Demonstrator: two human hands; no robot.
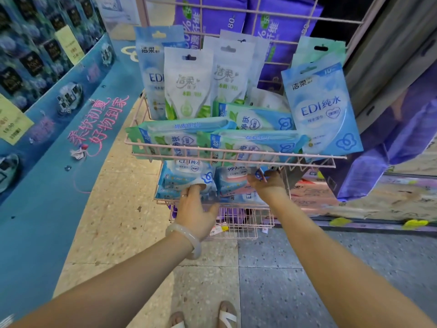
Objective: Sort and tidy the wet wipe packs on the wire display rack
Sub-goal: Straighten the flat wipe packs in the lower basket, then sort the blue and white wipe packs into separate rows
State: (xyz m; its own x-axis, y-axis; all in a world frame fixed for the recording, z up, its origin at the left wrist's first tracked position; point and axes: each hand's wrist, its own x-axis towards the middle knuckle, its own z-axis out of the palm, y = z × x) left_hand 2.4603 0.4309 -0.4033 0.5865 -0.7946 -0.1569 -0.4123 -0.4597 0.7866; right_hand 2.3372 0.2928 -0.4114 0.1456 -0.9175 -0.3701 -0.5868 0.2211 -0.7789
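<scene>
Nearest: two bare forearms reach forward over a speckled floor; pale bangle (pixel 189 240) on the left wrist.

Left hand (pixel 196 214) is at the front of the lower basket (pixel 189 201), fingers and thumb curled round the near edge of a blue EDI pack (pixel 189 176). Clamped on it, apparently to pull it forward or square it up.

Right hand (pixel 267 185), just right of that, reaches up under the upper basket's front rail (pixel 236 147). Fingertips pinch the corner of a pack with a blue flower mark (pixel 259 175), beside the pink-banded 99.9 pack (pixel 234 178). How far the grip wraps is hidden by the wire.

Lower basket holds flat packs stacked in mixed kinds; both hands work here, so this tier looks to be the one being sorted.

Upper basket, farther: green-and-blue packs (pixel 179 136) lie on their sides across the front, one upside down, probably dropped in rather than faced. Behind them white-green pouches (pixel 188 84) stand upright, leaning on the back grid. A large blue EDI pack (pixel 321 110) tilts over the right corner, near to slipping out.

Farthest: purple bulk packs (pixel 212 17) behind the grid. Far left, a blue display stand (pixel 47 129).
</scene>
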